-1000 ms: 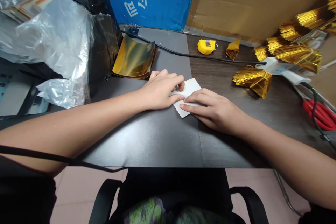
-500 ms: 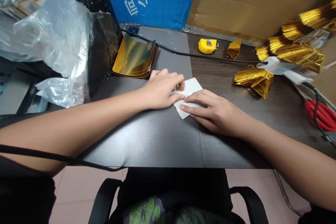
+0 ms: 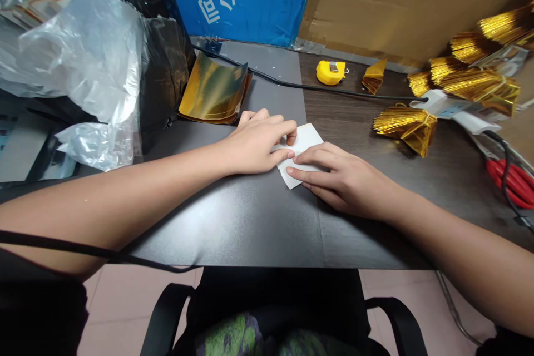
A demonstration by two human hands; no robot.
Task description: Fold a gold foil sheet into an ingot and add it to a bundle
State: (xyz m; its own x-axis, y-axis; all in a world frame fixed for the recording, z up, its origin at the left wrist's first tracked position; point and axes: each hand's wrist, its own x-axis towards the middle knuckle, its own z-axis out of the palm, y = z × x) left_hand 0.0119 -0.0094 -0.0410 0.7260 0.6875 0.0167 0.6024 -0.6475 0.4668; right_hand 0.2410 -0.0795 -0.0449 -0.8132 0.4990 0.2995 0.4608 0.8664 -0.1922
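Note:
A small folded piece of paper (image 3: 309, 134), white on the visible side, lies tilted on the desk between my two hands. My left hand (image 3: 262, 142) holds its left part, with the thumb flat on the paper and the index finger curled above it. From the right, my right hand (image 3: 334, 175) holds the same paper. Two of its fingertips press on top near the left thumb, and another finger sits by the lower edge. The paper's underside is hidden.
Gold foil sheets (image 3: 214, 92) lie stacked at the left near plastic bags (image 3: 95, 55). Behind are a yellow tape measure (image 3: 330, 72), a folded gold piece (image 3: 374, 76) and a black cable (image 3: 292, 85). Gold bundles (image 3: 406, 125) and red-handled scissors (image 3: 511, 183) lie right.
Both hands keep their places on the paper, with hardly any finger movement. The view shifts very slightly.

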